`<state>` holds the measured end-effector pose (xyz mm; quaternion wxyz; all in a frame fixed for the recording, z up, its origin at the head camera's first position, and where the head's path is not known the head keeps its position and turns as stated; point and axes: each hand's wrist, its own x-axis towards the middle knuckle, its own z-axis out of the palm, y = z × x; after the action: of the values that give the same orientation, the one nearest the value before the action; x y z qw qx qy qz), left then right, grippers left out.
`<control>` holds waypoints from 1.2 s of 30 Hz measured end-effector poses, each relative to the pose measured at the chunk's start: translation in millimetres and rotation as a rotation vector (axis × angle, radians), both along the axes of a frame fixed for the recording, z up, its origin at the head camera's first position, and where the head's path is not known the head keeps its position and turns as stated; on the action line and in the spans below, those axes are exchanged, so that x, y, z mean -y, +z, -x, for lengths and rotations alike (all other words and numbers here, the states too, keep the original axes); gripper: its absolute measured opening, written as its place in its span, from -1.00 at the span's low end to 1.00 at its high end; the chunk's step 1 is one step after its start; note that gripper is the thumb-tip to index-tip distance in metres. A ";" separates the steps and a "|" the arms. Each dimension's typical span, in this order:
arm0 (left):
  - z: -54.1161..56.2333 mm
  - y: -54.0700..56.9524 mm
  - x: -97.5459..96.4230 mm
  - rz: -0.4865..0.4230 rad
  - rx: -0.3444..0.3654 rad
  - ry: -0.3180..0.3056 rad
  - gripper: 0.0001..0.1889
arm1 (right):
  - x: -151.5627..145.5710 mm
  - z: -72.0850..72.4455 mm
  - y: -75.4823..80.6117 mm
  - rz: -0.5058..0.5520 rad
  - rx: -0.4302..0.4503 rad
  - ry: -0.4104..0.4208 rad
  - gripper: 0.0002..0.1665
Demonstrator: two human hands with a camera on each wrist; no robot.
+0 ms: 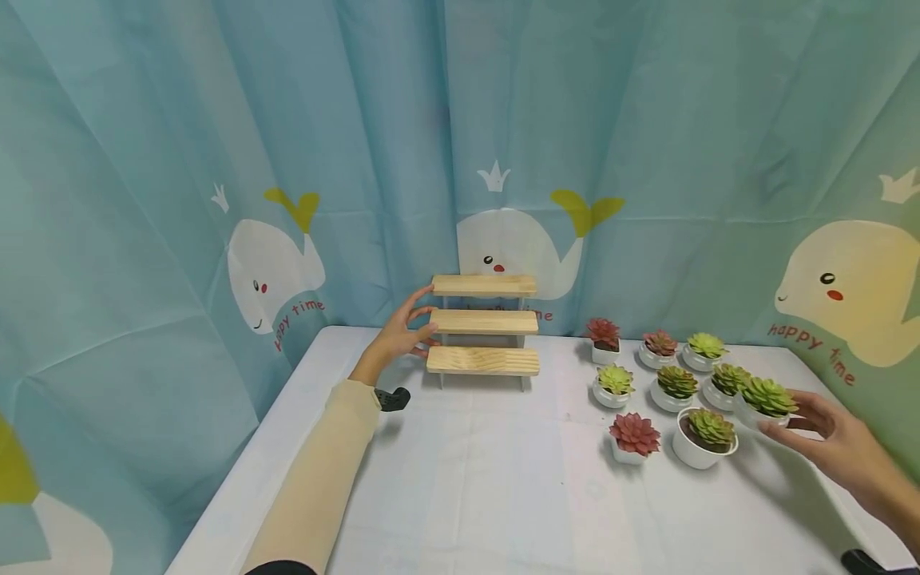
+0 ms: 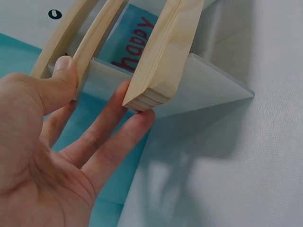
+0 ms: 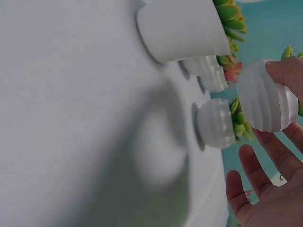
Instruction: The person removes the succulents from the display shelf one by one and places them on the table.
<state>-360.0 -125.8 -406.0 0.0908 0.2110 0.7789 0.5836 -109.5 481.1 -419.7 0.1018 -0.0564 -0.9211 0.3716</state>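
A three-tier wooden display stand [image 1: 483,362] with clear side panels stands at the back of the table. My left hand [image 1: 394,335] holds its left end; in the left wrist view the thumb [image 2: 65,71] lies against the middle plank, and two fingers touch the end of another plank [image 2: 163,66]. At the right, my right hand [image 1: 841,439] holds a green potted succulent [image 1: 767,398] above the table. The right wrist view shows thumb and fingers around its ribbed white pot [image 3: 265,97], with the other fingers spread loosely.
Several potted succulents stand close by on the right: a larger green one [image 1: 697,451], a red one [image 1: 635,438], a light green one [image 1: 613,387] and others behind. The white-covered table [image 1: 503,479] meets a blue whale-print curtain [image 1: 402,144] at the back.
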 end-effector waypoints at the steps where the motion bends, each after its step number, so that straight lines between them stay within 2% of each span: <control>1: 0.2 -0.4 0.4 0.001 0.001 0.001 -0.19 | -1.1 -0.5 -2.0 -0.001 0.004 0.003 -0.36; 6: -0.3 -1.0 1.8 0.005 0.001 0.003 -0.18 | -4.6 -2.2 -10.7 -0.014 -0.008 -0.001 -0.30; 10: -1.6 0.0 2.1 0.004 0.004 0.005 -0.18 | -6.4 -2.6 -16.6 -0.005 -0.004 -0.022 -0.44; 15: -1.6 0.3 1.9 0.001 0.002 0.002 -0.19 | -8.1 -4.4 -25.3 0.020 0.005 -0.027 -0.49; 26: 0.1 0.1 0.3 0.000 0.003 0.011 -0.18 | -7.0 -3.2 -34.3 -0.015 0.061 -0.033 -0.30; 33: 0.6 0.3 0.3 -0.020 0.009 -0.005 -0.18 | -7.0 -0.5 -32.9 -0.040 0.154 -0.039 -0.12; 36: 0.4 0.0 0.4 -0.029 0.007 -0.012 -0.17 | -6.6 -0.8 -34.9 -0.058 0.167 -0.047 -0.04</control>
<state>-360.4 -126.2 -406.0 0.0940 0.2149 0.7688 0.5949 -108.7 487.7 -454.7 0.0351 -0.1057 -0.9352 0.3361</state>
